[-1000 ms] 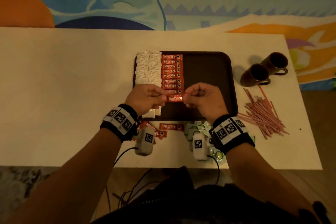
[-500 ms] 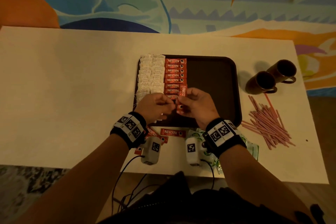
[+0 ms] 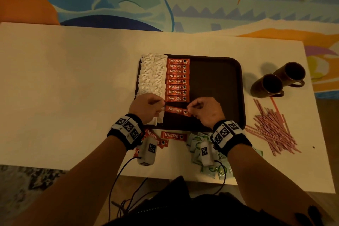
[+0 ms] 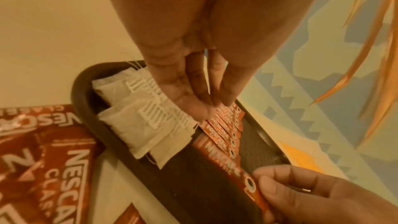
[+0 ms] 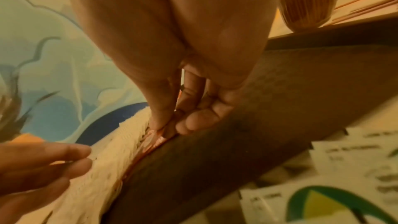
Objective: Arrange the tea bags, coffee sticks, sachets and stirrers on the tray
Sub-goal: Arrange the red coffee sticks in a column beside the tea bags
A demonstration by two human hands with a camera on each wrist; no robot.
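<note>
A dark brown tray (image 3: 216, 79) holds a column of white tea bags (image 3: 152, 75) on its left and a column of red coffee sticks (image 3: 177, 80) beside them. My right hand (image 3: 189, 111) pinches the right end of one more coffee stick (image 3: 177, 111), which lies crosswise just below that column. In the left wrist view this stick (image 4: 224, 157) rests low over the tray floor. My left hand (image 3: 161, 108) hovers at the stick's left end with straight fingers (image 4: 193, 108) touching the lowest tea bags and holding nothing.
Loose coffee sticks (image 3: 173, 136) and green-and-white sachets (image 3: 197, 143) lie on the table in front of the tray, partly under my wrists. Pink stirrers (image 3: 273, 130) are piled at the right. Two dark mugs (image 3: 267, 85) stand behind them. The tray's right half is bare.
Both hands held the stick a second ago. It was turned in the air, and now it lies crosswise below the column. The left hand has let go of it.
</note>
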